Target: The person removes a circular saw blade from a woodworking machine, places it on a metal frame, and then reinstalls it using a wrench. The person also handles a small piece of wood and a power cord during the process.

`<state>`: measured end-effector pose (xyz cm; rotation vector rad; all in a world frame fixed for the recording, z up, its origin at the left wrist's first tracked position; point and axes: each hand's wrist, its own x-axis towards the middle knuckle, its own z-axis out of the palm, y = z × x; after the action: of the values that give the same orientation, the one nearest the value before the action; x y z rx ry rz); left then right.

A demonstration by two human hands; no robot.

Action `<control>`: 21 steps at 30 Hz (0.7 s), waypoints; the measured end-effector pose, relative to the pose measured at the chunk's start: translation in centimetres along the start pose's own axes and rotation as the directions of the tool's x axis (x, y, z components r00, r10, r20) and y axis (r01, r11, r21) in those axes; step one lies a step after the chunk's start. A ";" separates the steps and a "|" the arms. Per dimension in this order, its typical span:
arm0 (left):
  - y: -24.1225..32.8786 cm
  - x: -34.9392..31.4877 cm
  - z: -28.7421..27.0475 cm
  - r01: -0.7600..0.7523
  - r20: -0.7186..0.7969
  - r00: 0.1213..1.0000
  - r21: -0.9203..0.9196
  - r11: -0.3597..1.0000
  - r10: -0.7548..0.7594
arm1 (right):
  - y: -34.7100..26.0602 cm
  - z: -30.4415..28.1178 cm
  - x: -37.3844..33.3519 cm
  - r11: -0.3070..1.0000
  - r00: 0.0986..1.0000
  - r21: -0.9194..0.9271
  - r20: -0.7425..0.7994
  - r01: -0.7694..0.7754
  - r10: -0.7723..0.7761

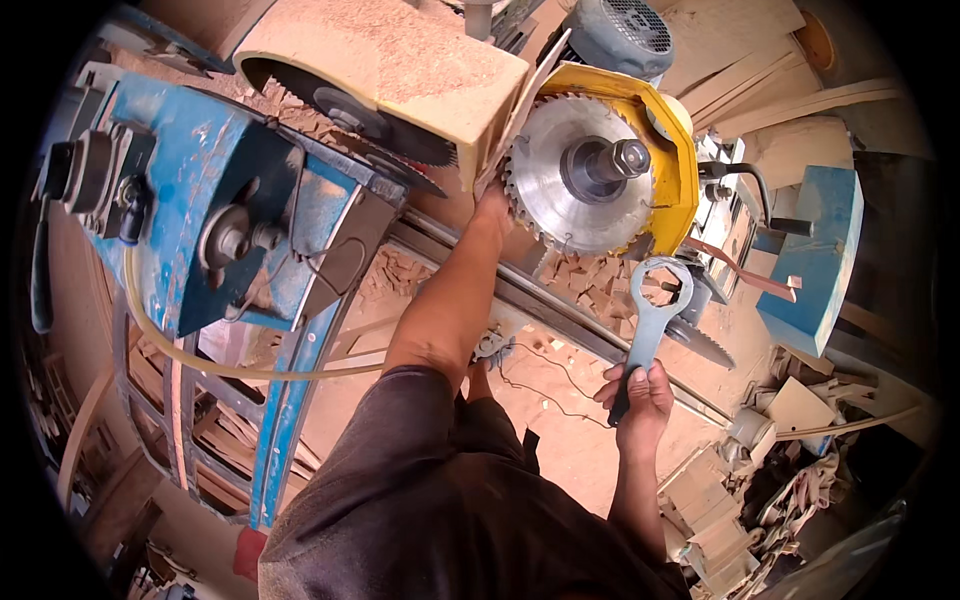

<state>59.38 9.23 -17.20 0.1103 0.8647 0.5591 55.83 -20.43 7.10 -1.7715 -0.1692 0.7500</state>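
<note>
A toothed circular saw blade (538, 180) is mounted on a spindle, with a large nut (630, 157) at the shaft's end. Around its far and right sides curves a yellow guard (682, 190). My left arm reaches forward, and my left hand (492, 205) is at the blade's left edge; its fingers are hidden there, so their grip does not show. In my right hand (645, 395) is a big ring spanner (648, 335), gripped by its dark handle end. The spanner's ring points up, just below the blade's lower right edge and apart from the nut.
A cream hood (400, 55), dusted with sawdust, covers another saw blade (410, 135) at left. Left of me stands a blue machine (180, 130) with a hose (200, 362). A lower blade (705, 345) sits near the rail (540, 290). Wood offcuts (710, 510) lie at right.
</note>
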 end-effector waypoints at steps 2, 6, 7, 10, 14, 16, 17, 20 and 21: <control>0.5 2.3 0.5 0.032 0.080 0.996 -0.014 0.999 -0.031 | -0.7 0.7 1.2 1.000 1.000 0.018 0.007 -0.006 0.006; 1.0 7.6 0.3 0.062 0.099 0.993 0.034 0.998 -0.065 | -1.6 1.5 3.0 0.997 0.999 0.074 -0.018 -0.038 0.039; 0.7 8.4 0.4 0.064 0.089 0.994 0.056 0.996 -0.069 | -1.6 1.5 3.3 0.997 0.999 0.076 -0.031 -0.026 0.028; -0.2 9.8 0.3 0.063 0.063 0.995 0.115 0.991 -0.071 | -1.4 1.4 4.3 0.994 0.999 0.107 -0.047 -0.019 0.024; -1.0 9.5 -1.4 0.080 0.013 0.996 0.169 0.982 -0.083 | -2.7 1.2 5.8 0.982 0.994 0.154 -0.007 -0.107 0.109; -1.6 9.0 -2.1 0.097 -0.008 0.995 0.194 0.976 -0.098 | -3.0 1.4 6.8 0.979 0.993 0.162 0.017 -0.120 0.119; -1.8 8.7 -2.5 0.104 -0.017 0.995 0.204 0.973 -0.103 | -3.3 1.5 7.4 0.978 0.992 0.164 0.030 -0.127 0.123; -2.0 8.5 -3.7 0.120 -0.040 0.993 0.225 0.967 -0.114 | -4.7 2.1 9.7 0.975 0.980 0.120 0.086 -0.187 0.178; -2.2 8.6 -3.9 0.128 -0.045 0.992 0.228 0.965 -0.121 | -5.3 2.2 10.5 0.973 0.975 0.101 0.101 -0.209 0.199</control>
<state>61.80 11.24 -26.37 0.2572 0.9574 0.3419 64.21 -11.83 7.40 -1.6663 -0.0040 0.9700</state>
